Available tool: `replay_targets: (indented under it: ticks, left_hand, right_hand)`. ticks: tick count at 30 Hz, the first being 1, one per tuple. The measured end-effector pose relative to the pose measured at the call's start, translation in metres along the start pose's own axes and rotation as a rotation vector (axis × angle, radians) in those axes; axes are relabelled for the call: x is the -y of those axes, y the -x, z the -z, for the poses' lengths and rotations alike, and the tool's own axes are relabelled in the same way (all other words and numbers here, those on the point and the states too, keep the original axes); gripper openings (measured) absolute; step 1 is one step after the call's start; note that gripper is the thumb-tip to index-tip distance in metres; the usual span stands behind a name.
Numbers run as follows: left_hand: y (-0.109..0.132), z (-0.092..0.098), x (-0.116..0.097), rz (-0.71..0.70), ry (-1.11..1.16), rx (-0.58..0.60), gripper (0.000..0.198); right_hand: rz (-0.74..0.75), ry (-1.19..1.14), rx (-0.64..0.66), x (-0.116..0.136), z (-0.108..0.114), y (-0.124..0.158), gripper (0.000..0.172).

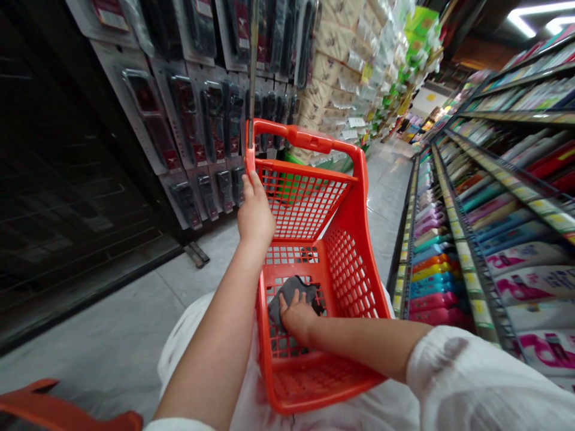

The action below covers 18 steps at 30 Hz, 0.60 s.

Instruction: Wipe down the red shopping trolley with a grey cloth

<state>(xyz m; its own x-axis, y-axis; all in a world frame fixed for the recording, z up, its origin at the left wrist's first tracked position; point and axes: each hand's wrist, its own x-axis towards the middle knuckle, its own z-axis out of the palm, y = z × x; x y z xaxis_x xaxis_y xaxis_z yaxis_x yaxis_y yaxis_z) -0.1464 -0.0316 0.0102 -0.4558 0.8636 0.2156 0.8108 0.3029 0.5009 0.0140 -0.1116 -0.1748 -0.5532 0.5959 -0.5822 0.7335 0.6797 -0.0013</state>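
An orange plastic shopping basket (354, 239) is tipped up in front of me over my lap. My left hand (255, 212) grips the basket's left rim near its orange handle (309, 139), fingers closed around the edge. Reaching inside the basket, my right hand (297, 316) presses a dark grey cloth (291, 287) against the mesh bottom, fingers curled on it. The cloth is partly hidden under that hand.
A wall of hanging black packaged goods (197, 120) is on the left, stacked tissue packs (341, 54) beyond. Shelves of colourful packets (494, 239) run along the right. A grey tiled aisle (386, 185) stretches ahead. Another orange object (54, 410) sits bottom left.
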Motion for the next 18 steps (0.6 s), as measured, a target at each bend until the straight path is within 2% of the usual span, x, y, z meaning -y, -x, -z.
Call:
replay_targets:
  ticks: [2, 6, 10, 12, 15, 18]
  left_hand:
    - [0.0, 0.0, 0.0, 0.01, -0.002, 0.0, 0.089]
    - [0.0, 0.001, -0.001, 0.012, 0.004, -0.001, 0.088]
    - [0.0, 0.002, 0.0, 0.014, 0.007, 0.01, 0.089]
    - [0.0, 0.002, 0.001, 0.015, 0.006, 0.008, 0.088]
    - [0.001, 0.001, 0.002, 0.01, 0.021, -0.002, 0.087]
    - [0.001, 0.001, 0.003, 0.009, 0.048, -0.001, 0.087]
  right_hand:
    - [-0.031, 0.053, -0.011, -0.008, 0.018, -0.001, 0.086]
    - [-0.083, -0.002, -0.025, -0.033, 0.07, -0.006, 0.061]
    - [-0.044, 0.018, -0.114, -0.056, 0.116, 0.012, 0.029]
    - [0.001, 0.107, -0.216, -0.07, 0.138, 0.03, 0.024]
    - [0.006, 0.323, -0.338, -0.098, 0.17, 0.056, 0.026]
    - [-0.067, 0.514, -0.318, -0.131, 0.195, 0.069, 0.026]
